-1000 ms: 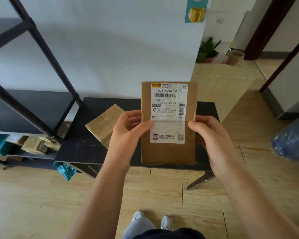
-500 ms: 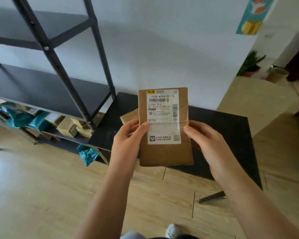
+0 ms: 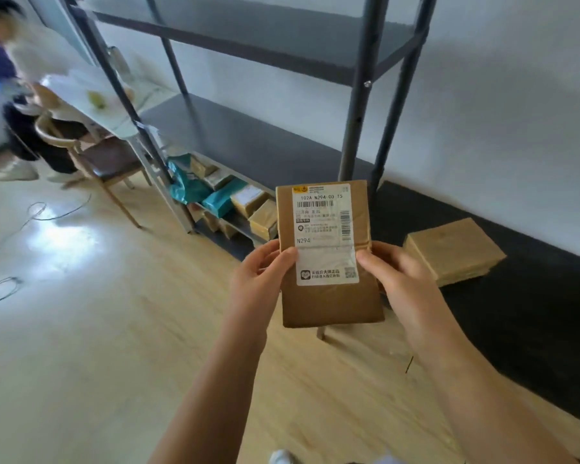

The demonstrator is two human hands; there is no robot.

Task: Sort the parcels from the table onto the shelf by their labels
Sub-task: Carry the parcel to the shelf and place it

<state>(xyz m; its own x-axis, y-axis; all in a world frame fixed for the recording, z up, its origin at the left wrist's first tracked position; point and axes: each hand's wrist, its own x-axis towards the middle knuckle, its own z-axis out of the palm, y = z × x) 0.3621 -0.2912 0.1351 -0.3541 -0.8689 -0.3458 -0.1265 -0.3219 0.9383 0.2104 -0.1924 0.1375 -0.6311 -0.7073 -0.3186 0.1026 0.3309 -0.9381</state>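
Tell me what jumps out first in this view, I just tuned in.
A brown parcel with a white label reading 102A N294 sits upright in the centre, held by the left hand and right hand at its side edges. Behind it stands a dark metal shelf, its bottom tier crowded with brown and teal parcels. One more brown parcel lies on the black table to the right.

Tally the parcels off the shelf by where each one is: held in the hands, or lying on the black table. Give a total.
Held in the left hand and right hand: 1, the labelled brown parcel
Lying on the black table: 1, the taped brown parcel
Total: 2
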